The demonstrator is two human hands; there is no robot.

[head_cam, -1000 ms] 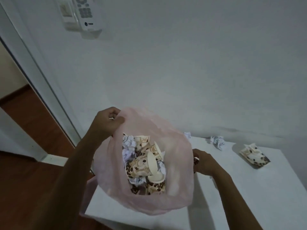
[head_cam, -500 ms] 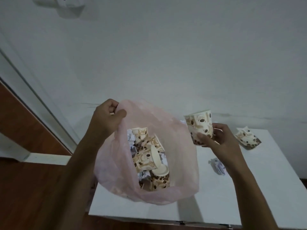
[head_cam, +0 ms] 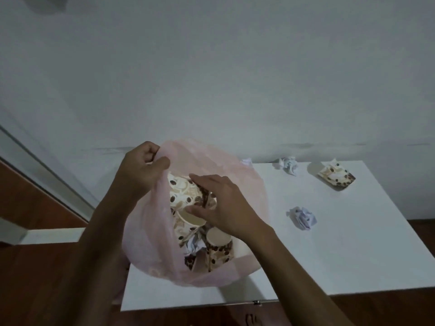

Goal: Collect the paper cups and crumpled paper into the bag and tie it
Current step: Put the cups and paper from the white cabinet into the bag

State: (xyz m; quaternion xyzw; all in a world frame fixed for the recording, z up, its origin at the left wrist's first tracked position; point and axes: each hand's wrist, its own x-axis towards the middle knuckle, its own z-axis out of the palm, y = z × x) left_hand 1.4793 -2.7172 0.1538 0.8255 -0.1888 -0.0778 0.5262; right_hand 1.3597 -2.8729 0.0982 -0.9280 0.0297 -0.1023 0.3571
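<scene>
Right hand (head_cam: 226,205) holds a paper cup (head_cam: 186,194) inside the cup-filled pink bag (head_cam: 153,250).

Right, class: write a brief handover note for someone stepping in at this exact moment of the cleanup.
Left hand grips the pink bag rim, keeping it open. Right hand is inside the mouth, fingers around a paper cup. Done: several cups and paper wads bagged. Left on the table: a flattened cup, two crumpled papers, perhaps a third behind the bag. Then tie.
</scene>
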